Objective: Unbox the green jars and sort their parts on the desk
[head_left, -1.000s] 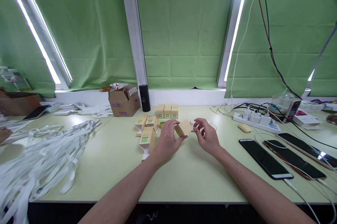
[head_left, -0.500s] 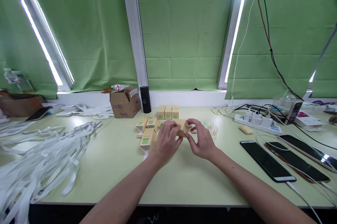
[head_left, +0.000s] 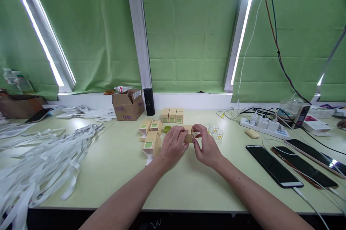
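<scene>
From where I stand, both of the worker's hands meet around a small tan cardboard box over the pale green table. The left hand grips its left part, fingers curled over the side. The right hand pinches its right end between thumb and fingers; whether it also holds something else, I cannot tell.

Taking that box as the clock's centre, a green round object and tan boxes with green-marked faces lie towards 9 o'clock, just beyond the left hand. Three small tan boxes in a row stand towards 11, a larger brown cardboard carton at 10. Clear containers with yellow bits sit at 3, near the right hand; black-screened phones lie towards 4. Tangled white fabric straps spread farther off towards 9.
</scene>
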Tool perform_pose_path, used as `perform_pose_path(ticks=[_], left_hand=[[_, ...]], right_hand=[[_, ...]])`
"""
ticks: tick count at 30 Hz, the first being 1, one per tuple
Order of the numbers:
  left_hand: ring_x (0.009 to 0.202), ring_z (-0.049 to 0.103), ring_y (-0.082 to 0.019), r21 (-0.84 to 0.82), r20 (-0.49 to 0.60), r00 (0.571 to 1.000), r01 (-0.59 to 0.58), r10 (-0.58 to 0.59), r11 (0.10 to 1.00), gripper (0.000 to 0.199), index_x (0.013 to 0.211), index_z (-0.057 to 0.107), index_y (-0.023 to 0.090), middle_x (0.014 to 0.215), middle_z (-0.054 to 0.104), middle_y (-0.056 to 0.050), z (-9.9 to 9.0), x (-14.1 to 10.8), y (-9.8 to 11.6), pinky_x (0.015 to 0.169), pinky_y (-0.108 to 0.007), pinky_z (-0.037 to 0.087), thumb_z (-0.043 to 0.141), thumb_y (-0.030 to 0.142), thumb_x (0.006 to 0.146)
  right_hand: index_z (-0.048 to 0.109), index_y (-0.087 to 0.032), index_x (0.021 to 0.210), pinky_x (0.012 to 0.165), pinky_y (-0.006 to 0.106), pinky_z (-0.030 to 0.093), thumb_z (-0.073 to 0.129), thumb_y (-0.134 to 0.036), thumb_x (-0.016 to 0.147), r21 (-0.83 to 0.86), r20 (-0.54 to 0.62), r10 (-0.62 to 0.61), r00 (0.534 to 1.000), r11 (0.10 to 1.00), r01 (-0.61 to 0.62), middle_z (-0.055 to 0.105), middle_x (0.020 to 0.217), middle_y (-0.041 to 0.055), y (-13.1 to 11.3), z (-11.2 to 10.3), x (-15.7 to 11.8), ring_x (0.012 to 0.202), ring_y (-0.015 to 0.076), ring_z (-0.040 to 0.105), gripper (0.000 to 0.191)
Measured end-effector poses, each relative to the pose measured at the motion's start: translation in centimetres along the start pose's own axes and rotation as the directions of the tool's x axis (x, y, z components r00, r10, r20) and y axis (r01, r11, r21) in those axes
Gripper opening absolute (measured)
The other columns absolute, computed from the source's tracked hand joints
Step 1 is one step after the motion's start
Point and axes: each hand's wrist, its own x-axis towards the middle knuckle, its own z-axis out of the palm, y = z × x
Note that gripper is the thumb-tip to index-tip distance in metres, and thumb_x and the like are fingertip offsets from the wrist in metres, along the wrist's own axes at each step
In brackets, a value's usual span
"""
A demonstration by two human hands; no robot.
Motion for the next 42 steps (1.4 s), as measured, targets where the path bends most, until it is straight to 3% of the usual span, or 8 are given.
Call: perform_pose_path(ticks=[8, 12, 22, 32, 38, 42], left_hand=[[0.105, 0.064, -0.030, -0.046, 0.080, 0.996, 0.049, -0.045, 0.998, 0.043, 0.126, 0.054, 0.021, 0.112, 0.063, -0.012, -0.28, 0.05, 0.37, 0.089, -0.047, 0.058, 0.060, 0.009, 0.085], [0.100, 0.063, -0.028, -0.031, 0.109, 0.993, 0.039, -0.035, 0.999, 0.041, 0.125, 0.053, 0.021, 0.109, 0.063, -0.011, -0.40, 0.04, 0.47, 0.084, -0.044, 0.057, 0.060, 0.010, 0.086], [0.094, 0.061, -0.027, 0.015, 0.151, 0.989, -0.005, 0.002, 1.000, 0.040, 0.124, 0.051, 0.019, 0.104, 0.062, -0.010, -0.50, 0.07, 0.53, 0.079, -0.042, 0.055, 0.060, 0.010, 0.086], [0.110, 0.061, -0.031, -0.063, 0.193, 0.977, 0.102, -0.088, 0.993, 0.048, 0.128, 0.049, 0.018, 0.118, 0.061, -0.013, -0.54, 0.18, 0.78, 0.086, -0.044, 0.058, 0.068, 0.011, 0.084], [0.114, 0.061, -0.031, -0.127, 0.192, 0.974, 0.143, -0.117, 0.981, 0.050, 0.130, 0.050, 0.020, 0.122, 0.060, -0.013, -0.51, 0.15, 0.72, 0.088, -0.045, 0.059, 0.067, 0.012, 0.084], [0.119, 0.060, -0.032, -0.141, 0.196, 0.969, 0.181, -0.152, 0.973, 0.050, 0.130, 0.049, 0.021, 0.124, 0.059, -0.014, -0.28, -0.12, 0.54, 0.088, -0.046, 0.059, 0.068, 0.012, 0.085]], right_hand=[[0.031, -0.026, 0.146, 0.084, 0.047, 0.064, 0.046, -0.020, 0.101, 0.006, 0.017, 0.035, 0.999, 0.999, -0.035, 0.057, 0.136, 0.0163, 0.38, -0.25, -0.13, 0.109, 0.0273, 0.070, 0.048], [0.028, -0.025, 0.148, 0.083, 0.047, 0.063, 0.047, -0.021, 0.100, 0.000, 0.046, 0.076, 0.996, 0.997, -0.076, 0.063, 0.129, 0.0151, 0.20, -0.33, -0.12, 0.102, 0.0271, 0.071, 0.051], [0.027, -0.024, 0.148, 0.086, 0.046, 0.062, 0.051, -0.016, 0.094, 0.024, 0.098, 0.111, 0.989, 0.993, -0.114, 0.063, 0.123, 0.0142, 0.45, -0.06, -0.32, 0.107, 0.0277, 0.068, 0.060], [0.030, -0.023, 0.139, 0.076, 0.040, 0.059, 0.048, -0.015, 0.092, -0.008, 0.090, 0.155, 0.984, 0.988, -0.155, 0.065, 0.118, 0.0128, 0.19, 0.21, -0.17, 0.086, 0.0220, 0.067, 0.051], [0.029, -0.023, 0.139, 0.073, 0.038, 0.056, 0.045, -0.017, 0.095, 0.015, 0.092, 0.172, 0.981, 0.985, -0.174, 0.065, 0.119, 0.0130, 0.10, 0.28, -0.14, 0.084, 0.0219, 0.068, 0.047], [0.034, -0.022, 0.137, 0.061, 0.033, 0.050, 0.042, -0.015, 0.094, 0.000, 0.053, 0.258, 0.965, 0.966, -0.258, 0.066, 0.088, 0.0038, 0.49, -0.06, -0.08, 0.064, 0.0202, 0.061, 0.045]])
